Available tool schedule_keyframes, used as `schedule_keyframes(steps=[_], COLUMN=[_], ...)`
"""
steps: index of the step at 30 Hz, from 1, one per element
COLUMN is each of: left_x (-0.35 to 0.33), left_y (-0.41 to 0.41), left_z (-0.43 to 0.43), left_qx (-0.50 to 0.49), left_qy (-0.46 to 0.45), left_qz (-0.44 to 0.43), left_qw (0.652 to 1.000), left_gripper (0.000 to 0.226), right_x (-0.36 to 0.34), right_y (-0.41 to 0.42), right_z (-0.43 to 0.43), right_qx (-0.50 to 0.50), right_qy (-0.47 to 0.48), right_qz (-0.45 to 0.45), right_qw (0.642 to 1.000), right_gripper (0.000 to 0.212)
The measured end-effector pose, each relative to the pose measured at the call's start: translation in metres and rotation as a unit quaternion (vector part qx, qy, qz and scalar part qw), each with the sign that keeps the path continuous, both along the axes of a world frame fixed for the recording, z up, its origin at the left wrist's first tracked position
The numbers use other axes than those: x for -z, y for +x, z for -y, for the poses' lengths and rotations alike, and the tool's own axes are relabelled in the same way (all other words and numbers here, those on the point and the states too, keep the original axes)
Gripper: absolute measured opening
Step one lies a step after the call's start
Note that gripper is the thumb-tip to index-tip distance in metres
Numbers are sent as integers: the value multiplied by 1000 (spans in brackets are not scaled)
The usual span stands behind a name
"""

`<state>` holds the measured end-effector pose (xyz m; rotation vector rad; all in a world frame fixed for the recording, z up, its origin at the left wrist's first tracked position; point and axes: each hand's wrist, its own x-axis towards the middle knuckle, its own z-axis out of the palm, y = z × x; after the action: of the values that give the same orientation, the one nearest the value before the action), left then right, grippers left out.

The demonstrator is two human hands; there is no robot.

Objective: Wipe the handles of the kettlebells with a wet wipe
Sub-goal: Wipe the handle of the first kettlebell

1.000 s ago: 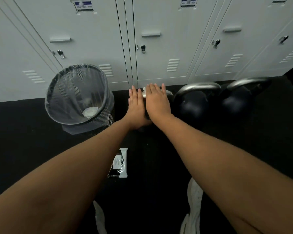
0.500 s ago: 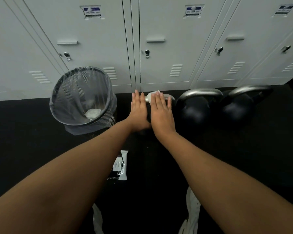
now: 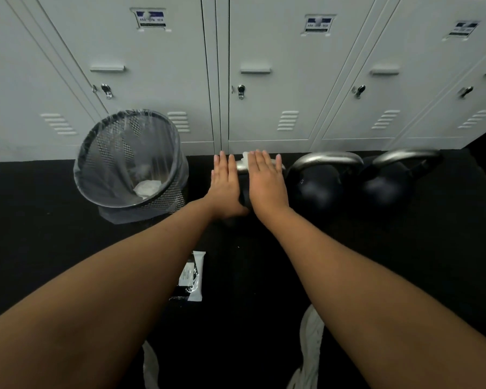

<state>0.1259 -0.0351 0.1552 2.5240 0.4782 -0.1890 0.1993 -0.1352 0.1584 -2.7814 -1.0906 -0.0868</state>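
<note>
Floor-level entry, near to far. White shoes (image 3: 310,346): at the bottom edge, on black floor (image 3: 54,234). Wipe pack (image 3: 192,276): lying flat on the floor between the forearms, well short of the weights. Left hand (image 3: 226,186): fingers straight and together, laid flat against the left side of the leftmost kettlebell (image 3: 244,193), whose body is mostly hidden. Right hand (image 3: 265,181): fingers straight and slightly spread, pressing the wet wipe (image 3: 246,159) onto that kettlebell's steel handle (image 3: 240,168); only a white corner of the wipe shows past the fingertips. Middle kettlebell (image 3: 317,189) and right kettlebell (image 3: 387,186): standing just beside the first in a row, handles bare, no hand on them. Mesh bin (image 3: 101,153): left of the row, lined with clear plastic and holding crumpled white wipes (image 3: 148,188). Lockers (image 3: 270,51): grey, closed, behind everything. Status, as a judgement: the first handle is being wiped now; two handles appear to remain, though whether either has been cleaned cannot be told.
</note>
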Motion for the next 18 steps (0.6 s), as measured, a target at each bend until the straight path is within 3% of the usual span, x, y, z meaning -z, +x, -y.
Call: schedule_keyframes(steps=[3, 7, 13, 18], left_x=[-2, -3, -2, 0], left_y=[0, -2, 0, -1], left_z=[1, 0, 3, 2], left_qx=[-2, 1, -6, -2], left_qy=[4, 3, 7, 14], left_qz=[-16, -13, -16, -17], left_qw=[1000, 1000, 1000, 1000], left_gripper=[136, 135, 136, 137], right_x=[-5, 1, -4, 7], right_y=[9, -9, 12, -13], right_z=[-6, 12, -2, 11], right_qx=[22, 24, 28, 21], right_qy=[-1, -5, 13, -9], right_qz=[-9, -1, -16, -14], right_qw=[1000, 1000, 999, 1000], right_gripper=[59, 72, 60, 74])
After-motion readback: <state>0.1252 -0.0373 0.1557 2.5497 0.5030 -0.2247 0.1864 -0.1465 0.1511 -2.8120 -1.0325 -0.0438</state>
